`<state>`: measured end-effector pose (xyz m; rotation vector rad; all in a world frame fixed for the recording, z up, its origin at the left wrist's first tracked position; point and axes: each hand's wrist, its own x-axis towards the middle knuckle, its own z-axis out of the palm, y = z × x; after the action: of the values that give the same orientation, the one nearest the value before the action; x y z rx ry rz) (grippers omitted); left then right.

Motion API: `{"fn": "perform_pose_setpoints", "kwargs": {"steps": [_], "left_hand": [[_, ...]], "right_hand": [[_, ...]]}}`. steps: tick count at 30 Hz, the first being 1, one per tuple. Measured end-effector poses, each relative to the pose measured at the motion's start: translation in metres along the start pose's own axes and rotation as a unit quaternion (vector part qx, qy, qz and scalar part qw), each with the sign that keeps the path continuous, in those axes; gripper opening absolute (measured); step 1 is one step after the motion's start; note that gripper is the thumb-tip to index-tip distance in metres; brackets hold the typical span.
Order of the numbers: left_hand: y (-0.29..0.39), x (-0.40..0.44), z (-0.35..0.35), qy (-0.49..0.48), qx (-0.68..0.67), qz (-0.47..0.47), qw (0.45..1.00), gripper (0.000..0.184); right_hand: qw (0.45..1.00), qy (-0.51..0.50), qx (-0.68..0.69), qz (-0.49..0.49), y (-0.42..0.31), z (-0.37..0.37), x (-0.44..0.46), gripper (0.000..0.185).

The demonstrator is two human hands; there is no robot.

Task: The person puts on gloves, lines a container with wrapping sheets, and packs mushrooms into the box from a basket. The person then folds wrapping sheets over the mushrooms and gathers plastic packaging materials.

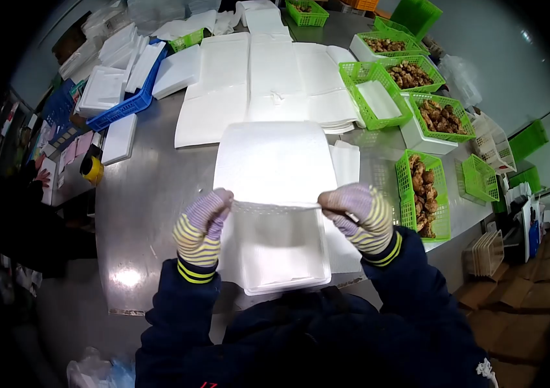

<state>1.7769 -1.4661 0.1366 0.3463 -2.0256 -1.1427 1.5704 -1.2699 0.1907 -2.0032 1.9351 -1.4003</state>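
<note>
My left hand (204,226), in a striped knit glove, pinches the left end of the near edge of a white sheet (274,158). At the right end of that edge, my right hand (358,216), gloved the same way, has its fingers closed on the sheet. The sheet stretches between both hands and spreads away from me. Beneath its near edge sits an open white foam box (281,249), whose inside looks bare where it shows. More white paper lies under and beside the box. The box's far end is hidden by the sheet.
Stacks of white paper (213,90) lie ahead on the metal table (136,220). Green baskets with brown mushrooms (424,194) line the right side. A blue crate (136,102) with foam lids stands at the left, near a yellow tape roll (92,170). Another person's hand (43,178) shows far left.
</note>
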Motion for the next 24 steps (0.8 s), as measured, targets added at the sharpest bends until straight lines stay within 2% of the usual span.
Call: {"fn": "perform_pose_setpoints", "kwargs": {"steps": [2, 4, 5, 6, 7, 8, 9, 10, 11, 12, 14, 16, 17, 18, 20, 22, 23, 24], "left_hand": [[-0.040, -0.048, 0.012, -0.132, 0.169, 0.002, 0.977, 0.023], [-0.065, -0.087, 0.026, -0.226, 0.259, 0.162, 0.925, 0.018], [-0.070, -0.109, 0.033, -0.252, 0.279, 0.193, 0.906, 0.015], [-0.073, -0.127, 0.041, -0.279, 0.298, 0.225, 0.885, 0.012], [-0.078, -0.136, 0.048, -0.322, 0.305, 0.211, 0.871, 0.010], [-0.083, -0.141, 0.052, -0.441, 0.331, 0.140, 0.823, 0.012], [-0.112, -0.163, 0.067, -0.501, 0.372, 0.095, 0.775, 0.010], [-0.137, -0.183, 0.080, -0.557, 0.409, 0.050, 0.721, 0.008], [-0.126, -0.173, 0.090, -0.619, 0.417, -0.003, 0.666, 0.008], [-0.104, -0.152, 0.101, -0.675, 0.419, -0.057, 0.605, 0.009], [-0.068, -0.107, 0.104, -0.768, 0.382, -0.042, 0.512, 0.022], [-0.063, -0.112, 0.104, -0.734, 0.385, -0.076, 0.555, 0.025], [-0.062, -0.117, 0.099, -0.693, 0.358, -0.092, 0.619, 0.033], [-0.060, -0.122, 0.097, -0.650, 0.289, -0.158, 0.685, 0.041], [-0.046, -0.142, 0.097, -0.565, 0.167, -0.166, 0.791, 0.048], [-0.039, -0.150, 0.109, -0.580, 0.214, -0.137, 0.774, 0.056], [-0.037, -0.143, 0.115, -0.610, 0.242, -0.155, 0.738, 0.056], [-0.043, -0.148, 0.119, -0.597, 0.250, -0.149, 0.747, 0.053]], "right_hand": [[0.989, -0.112, -0.060, 0.073, 0.040, 0.044, -0.059, 0.014], [0.973, -0.209, -0.097, 0.000, 0.062, 0.077, -0.114, 0.013], [0.910, -0.373, -0.182, 0.007, 0.083, 0.109, -0.147, 0.006], [0.887, -0.395, -0.226, -0.077, 0.064, 0.105, -0.139, 0.007], [0.888, -0.396, -0.222, -0.076, 0.069, 0.117, -0.153, 0.007], [0.842, -0.464, -0.257, -0.100, 0.084, 0.137, -0.177, 0.006], [0.788, -0.528, -0.291, -0.124, 0.099, 0.158, -0.199, 0.008], [0.753, -0.581, -0.295, -0.097, 0.093, 0.158, -0.191, 0.009], [0.714, -0.630, -0.299, -0.069, 0.085, 0.158, -0.182, 0.012], [0.693, -0.668, -0.271, 0.010, 0.060, 0.143, -0.144, 0.013], [0.702, -0.672, -0.230, 0.056, 0.057, 0.144, -0.133, 0.013], [0.696, -0.681, -0.217, 0.073, 0.055, 0.146, -0.127, 0.015], [0.693, -0.685, -0.207, 0.090, 0.052, 0.144, -0.121, 0.018], [0.691, -0.688, -0.194, 0.108, 0.050, 0.142, -0.116, 0.022], [0.744, -0.634, -0.168, 0.130, 0.051, 0.145, -0.102, 0.037], [0.756, -0.615, -0.150, 0.169, 0.051, 0.152, -0.073, 0.039], [0.762, -0.599, -0.167, 0.178, 0.063, 0.164, -0.063, 0.043], [0.769, -0.584, -0.182, 0.187, 0.080, 0.176, -0.056, 0.046]]}}
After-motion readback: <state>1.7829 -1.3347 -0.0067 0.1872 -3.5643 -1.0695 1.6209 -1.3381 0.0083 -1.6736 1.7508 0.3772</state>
